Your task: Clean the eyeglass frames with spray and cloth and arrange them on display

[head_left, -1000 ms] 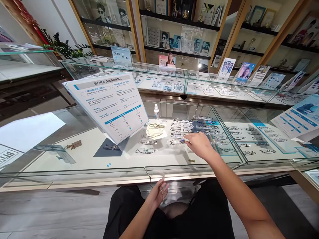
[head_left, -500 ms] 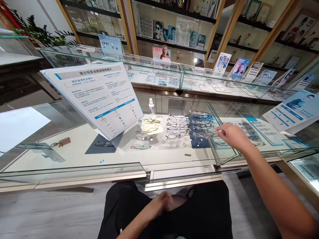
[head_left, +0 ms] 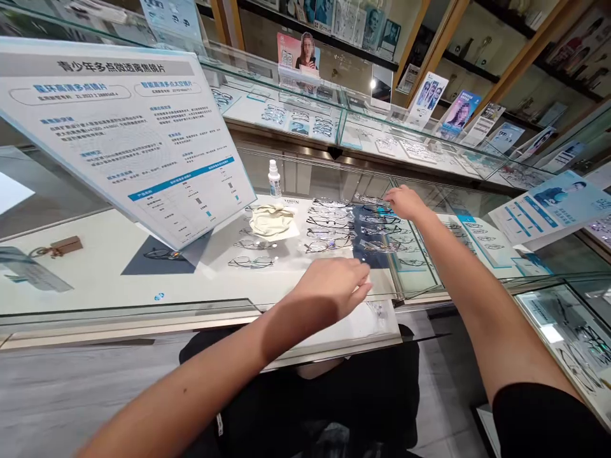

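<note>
My right hand is at the far end of the right column of eyeglasses, over a dark blue sheet. Its slightly bent fingers are beside the rearmost pair; contact is unclear, and I see nothing held. My left hand hovers above the counter's front edge, palm down, fingers stretched and thumb apart, holding nothing. Beyond it lies another column of eyeglasses. To their left rests a crumpled cream cloth. Below my left hand, an open drawer shows clear plastic items at its right end.
A large printed sign leans over the counter's left part. A white spray bottle stands behind the cloth. A brown key holder lies at left. Another sign stands at right, and a glass showcase runs behind.
My left hand has risen from my lap to above the counter edge. My right hand has moved from the front pair toward the rear of its column. The view has moved closer.
</note>
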`<state>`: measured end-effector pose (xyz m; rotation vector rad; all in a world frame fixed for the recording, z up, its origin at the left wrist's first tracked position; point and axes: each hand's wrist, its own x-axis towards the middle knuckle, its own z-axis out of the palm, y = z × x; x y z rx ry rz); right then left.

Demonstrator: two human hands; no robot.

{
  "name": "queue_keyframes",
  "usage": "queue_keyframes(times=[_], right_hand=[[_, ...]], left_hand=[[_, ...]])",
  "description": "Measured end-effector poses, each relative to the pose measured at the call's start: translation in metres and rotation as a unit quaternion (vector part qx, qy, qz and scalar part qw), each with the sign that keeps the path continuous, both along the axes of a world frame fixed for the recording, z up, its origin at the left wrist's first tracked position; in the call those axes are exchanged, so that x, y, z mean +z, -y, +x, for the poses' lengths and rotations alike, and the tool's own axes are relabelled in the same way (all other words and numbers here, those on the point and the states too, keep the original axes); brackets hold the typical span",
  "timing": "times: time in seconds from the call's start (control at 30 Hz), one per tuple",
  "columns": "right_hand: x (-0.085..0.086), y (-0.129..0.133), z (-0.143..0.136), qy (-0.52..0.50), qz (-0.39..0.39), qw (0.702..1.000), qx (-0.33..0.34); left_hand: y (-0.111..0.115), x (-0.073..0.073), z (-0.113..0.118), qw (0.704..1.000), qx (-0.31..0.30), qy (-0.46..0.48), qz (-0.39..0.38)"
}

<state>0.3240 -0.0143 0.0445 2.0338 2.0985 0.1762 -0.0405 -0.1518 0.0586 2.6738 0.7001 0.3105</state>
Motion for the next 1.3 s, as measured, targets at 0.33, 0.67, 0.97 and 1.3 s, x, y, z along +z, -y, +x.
queue_keyframes(times=[0.33,0.67,0.97,1.3], right_hand=[[-0.029,-0.033,-0.007,-0.004,-0.044,0.999,-0.006],[0.009,0.009,-0.032,-0.015,0.027,0.999,0.033],[0.102,0.193,-0.116,-0.186,-0.177,0.958,0.125],[0.02,0.24,-0.156,-0.199,-0.456,0.864,0.074]], left_hand=[[0.041,-0.148,-0.071,0.965,0.085,0.056,0.241],[0.063,-0.13,-0.077,0.946,0.191,0.032,0.259],[0.079,-0.131,-0.081,0.952,0.256,-0.007,0.165],[0.084,-0.119,-0.074,0.956,0.288,-0.028,0.058]])
